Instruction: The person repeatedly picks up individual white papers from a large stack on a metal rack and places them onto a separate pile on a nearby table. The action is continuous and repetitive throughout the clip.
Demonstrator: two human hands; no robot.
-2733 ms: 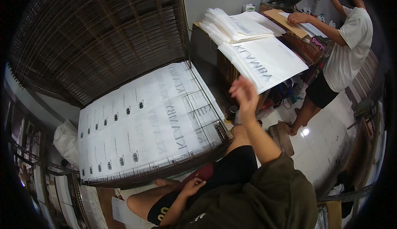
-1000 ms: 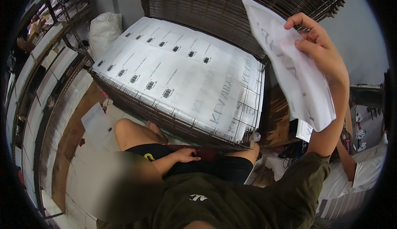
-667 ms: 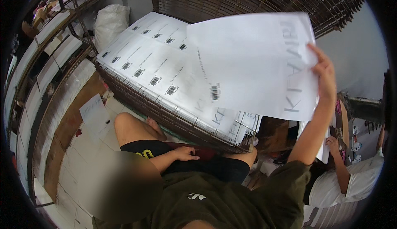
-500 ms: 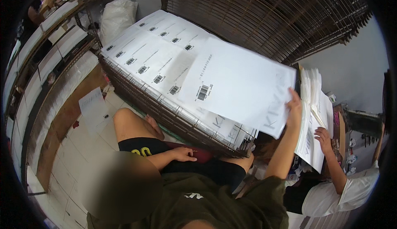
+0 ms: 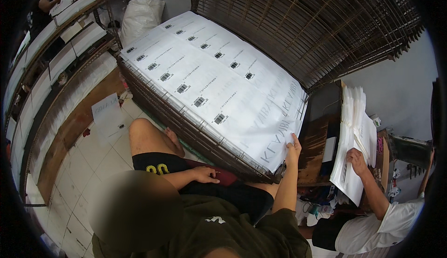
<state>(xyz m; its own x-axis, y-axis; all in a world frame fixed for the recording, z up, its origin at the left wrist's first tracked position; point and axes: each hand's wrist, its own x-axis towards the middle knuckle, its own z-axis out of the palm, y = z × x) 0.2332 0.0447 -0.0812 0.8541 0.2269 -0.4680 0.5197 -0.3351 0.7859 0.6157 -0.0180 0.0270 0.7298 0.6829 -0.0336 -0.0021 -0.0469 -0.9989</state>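
A white printed sheet (image 5: 233, 123), thin like plastic film, lies at the near right of a metal wire rack (image 5: 298, 98), over other sheets. Small barcode blocks mark these sheets in rows. At its right corner my right hand (image 5: 292, 150) pinches the sheet's edge between thumb and fingers. My left hand (image 5: 205, 174) rests palm down on my lap, fingers loosely stretched out, apart from the sheets. On the right, another person's hand (image 5: 357, 161) touches a thick stack of white sheets (image 5: 354, 127) hanging over an edge.
Raised wire racks (image 5: 298, 20) lean behind the sheets. Curved-looking shelves (image 5: 70, 104) with more white sheets run along the left. One loose sheet (image 5: 107, 113) lies on the tiled floor, and a white sack (image 5: 142, 18) stands at the back left.
My right hand has come left and down, and the sheet it was holding up now lies flat on the rack. The other person's hand has shifted slightly on the stack. My left hand stays put.
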